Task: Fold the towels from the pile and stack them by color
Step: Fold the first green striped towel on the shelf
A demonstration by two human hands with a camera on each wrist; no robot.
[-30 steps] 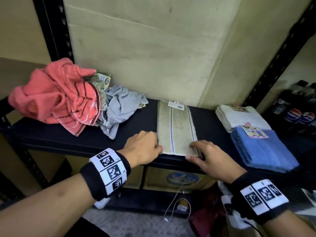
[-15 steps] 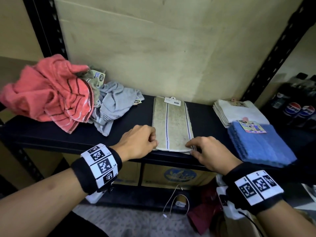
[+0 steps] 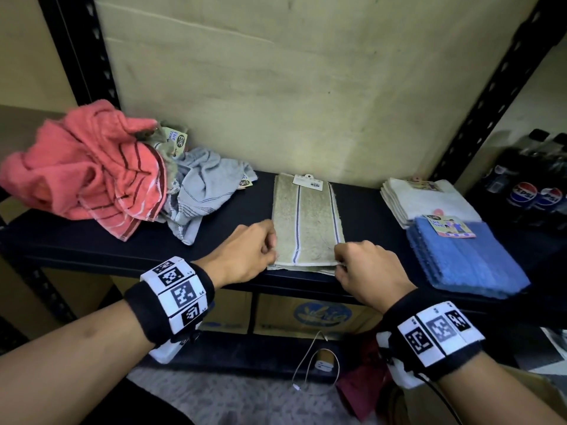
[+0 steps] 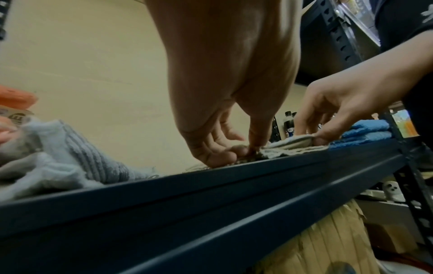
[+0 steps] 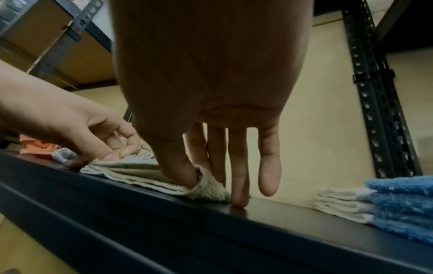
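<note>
An olive towel [image 3: 306, 222] with dark stripes lies folded into a long strip in the middle of the dark shelf [image 3: 92, 240]. My left hand [image 3: 264, 246] pinches its near left corner, which the left wrist view shows at the fingertips [image 4: 239, 150]. My right hand [image 3: 346, 259] pinches the near right corner between thumb and forefinger [image 5: 201, 178], lifting the edge a little. The unfolded pile sits at the left: a pink striped towel [image 3: 86, 173] and a grey towel [image 3: 202, 185]. At the right lie a folded white stack [image 3: 429, 197] and a folded blue stack [image 3: 466, 256].
A beige wall backs the shelf, and black perforated uprights [image 3: 497, 87] stand at both sides. Soda bottles [image 3: 527, 191] stand beyond the right upright. Cardboard boxes [image 3: 306, 314] and a white cable [image 3: 310, 363] lie below the shelf.
Both hands have shifted along the towel's near edge onto its corners, and their fingers have curled into pinches. The towel's near right corner has lifted slightly.
</note>
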